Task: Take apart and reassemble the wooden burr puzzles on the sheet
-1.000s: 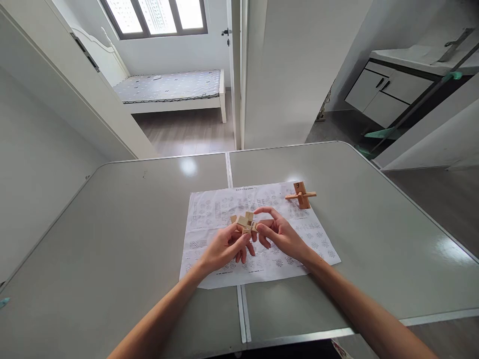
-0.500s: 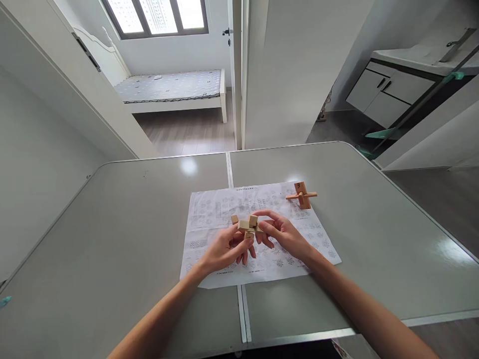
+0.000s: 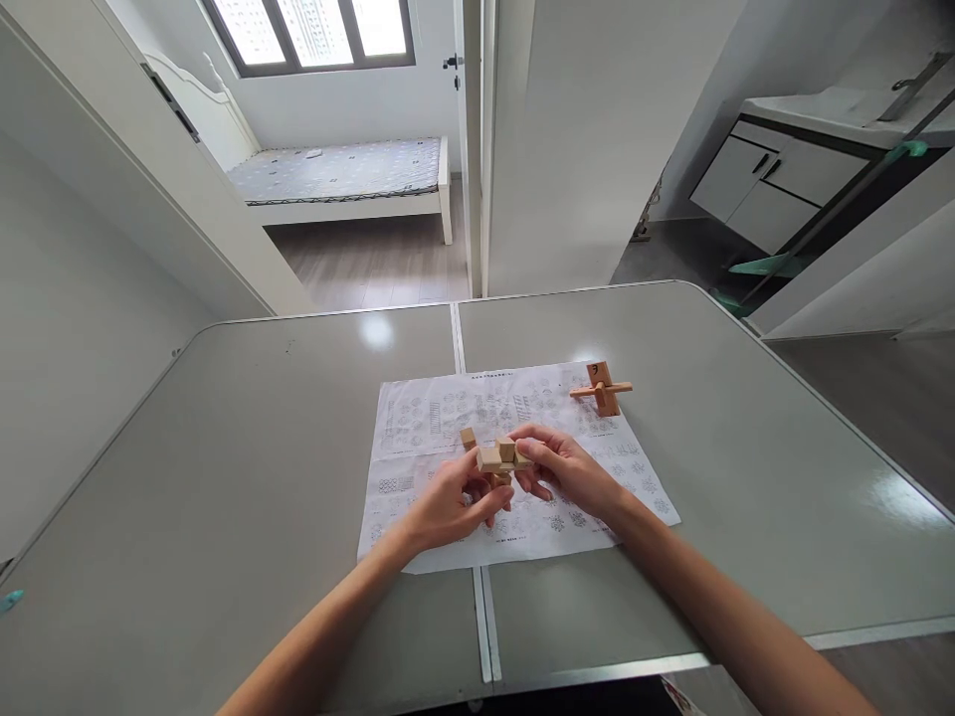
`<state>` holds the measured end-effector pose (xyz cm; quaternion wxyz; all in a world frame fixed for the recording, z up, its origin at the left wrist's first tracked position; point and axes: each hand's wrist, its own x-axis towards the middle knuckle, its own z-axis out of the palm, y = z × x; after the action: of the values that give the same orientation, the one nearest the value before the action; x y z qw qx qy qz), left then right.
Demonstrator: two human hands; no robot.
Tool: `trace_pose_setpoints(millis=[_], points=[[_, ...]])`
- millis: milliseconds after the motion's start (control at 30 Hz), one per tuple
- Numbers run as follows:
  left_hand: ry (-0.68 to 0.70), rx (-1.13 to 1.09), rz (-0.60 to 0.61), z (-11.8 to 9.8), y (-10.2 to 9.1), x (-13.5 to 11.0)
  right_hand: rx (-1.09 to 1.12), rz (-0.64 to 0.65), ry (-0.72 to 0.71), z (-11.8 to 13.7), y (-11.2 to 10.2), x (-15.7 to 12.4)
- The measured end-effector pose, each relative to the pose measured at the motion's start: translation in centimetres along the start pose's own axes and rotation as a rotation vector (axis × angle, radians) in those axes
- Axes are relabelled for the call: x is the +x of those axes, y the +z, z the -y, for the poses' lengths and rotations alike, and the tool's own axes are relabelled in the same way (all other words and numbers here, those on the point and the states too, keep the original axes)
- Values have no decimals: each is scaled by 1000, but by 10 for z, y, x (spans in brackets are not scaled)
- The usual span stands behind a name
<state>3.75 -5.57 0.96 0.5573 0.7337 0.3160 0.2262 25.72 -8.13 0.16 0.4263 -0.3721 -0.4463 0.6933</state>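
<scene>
Between both hands, a wooden interlocking puzzle (image 3: 505, 452) of several pale blocks is held above a printed sheet (image 3: 418, 418). My left hand (image 3: 452, 502) grips it from the left and below, thumb and fingers closed around the lower blocks. On the other side my right hand (image 3: 563, 467) pinches the right-hand block between thumb and fingers. A loose wooden piece (image 3: 468, 438) lies on the sheet just beyond the left fingers. Parts of the held puzzle are hidden by the fingers.
A cross-shaped wooden puzzle (image 3: 603, 390), darker in tone, rests at the sheet's upper right corner. Everything lies on a grey table (image 3: 224, 477) with a metal-edged seam down its middle. Beyond its far edge stand a door, a bed (image 3: 343, 174) and a sink cabinet (image 3: 780, 184).
The held puzzle has tilted, its lower block turning down toward the left palm. Both hands have shifted very slightly; the sheet and the cross-shaped puzzle have stayed put.
</scene>
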Motion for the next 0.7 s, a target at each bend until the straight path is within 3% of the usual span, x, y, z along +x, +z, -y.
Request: trace_pose_setpoints(millis=[367,533,700], points=[[73,224,-167,8,2,-3,-84,111,7,-8,-2,-1],[39,182,-183,8,3,-2,-140,128,-47,-6,2,-2],[55,177,-154,9,3,-2,-215,61,-92,-9,5,-2]])
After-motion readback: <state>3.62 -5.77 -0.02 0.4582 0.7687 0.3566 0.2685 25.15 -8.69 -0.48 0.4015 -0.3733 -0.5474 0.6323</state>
